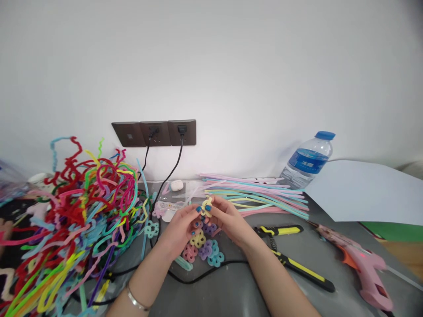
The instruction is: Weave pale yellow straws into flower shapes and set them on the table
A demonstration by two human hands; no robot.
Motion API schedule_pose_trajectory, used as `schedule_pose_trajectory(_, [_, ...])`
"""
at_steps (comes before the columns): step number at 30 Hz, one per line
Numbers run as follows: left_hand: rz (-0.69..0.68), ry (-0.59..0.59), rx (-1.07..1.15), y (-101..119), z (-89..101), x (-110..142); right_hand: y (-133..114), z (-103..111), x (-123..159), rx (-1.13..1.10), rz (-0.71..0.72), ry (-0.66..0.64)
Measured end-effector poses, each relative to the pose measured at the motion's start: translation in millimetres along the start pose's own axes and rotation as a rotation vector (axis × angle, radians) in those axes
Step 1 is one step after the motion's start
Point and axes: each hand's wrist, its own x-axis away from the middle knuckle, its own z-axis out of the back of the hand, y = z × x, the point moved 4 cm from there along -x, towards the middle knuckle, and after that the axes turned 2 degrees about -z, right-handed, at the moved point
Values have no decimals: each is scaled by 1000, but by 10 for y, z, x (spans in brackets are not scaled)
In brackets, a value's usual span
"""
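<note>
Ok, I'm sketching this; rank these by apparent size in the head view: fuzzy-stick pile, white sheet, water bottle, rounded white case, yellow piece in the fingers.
1. Fuzzy-stick pile
2. White sheet
3. Water bottle
4. Rounded white case and yellow piece: too alike to rank; fingers partly cover the piece.

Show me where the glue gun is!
In the head view, the pink glue gun lies at lower right on the grey table, just right of the pliers.

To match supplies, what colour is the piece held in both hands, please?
The piece is pale yellow, best seen in the head view.
</note>
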Motion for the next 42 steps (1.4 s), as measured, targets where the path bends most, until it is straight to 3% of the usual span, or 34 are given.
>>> schedule_pose_trajectory(7, [-9, -39, 138, 22, -75, 8, -34, -46, 0, -74, -24, 3])
schedule_pose_trajectory(12, [-69, -25, 1, 49, -61, -13, 9, 26, -30, -15, -30, 27])
schedule_pose_trajectory(18, [-52, 77, -3, 34, 30, -44, -90, 147, -29, 226, 167, 235])
schedule_pose_trajectory(27, [-153, 82, -122, 37, 69, -62, -157, 134, -26, 387, 278, 233])
schedule_pose_trajectory(38, [-254, 142, -75, 61, 51, -69, -48, 99, -50, 246, 131, 96])
schedule_pose_trajectory(42, [-253, 133, -75, 30, 52, -69, -29, 133, -54, 198, 99, 135])
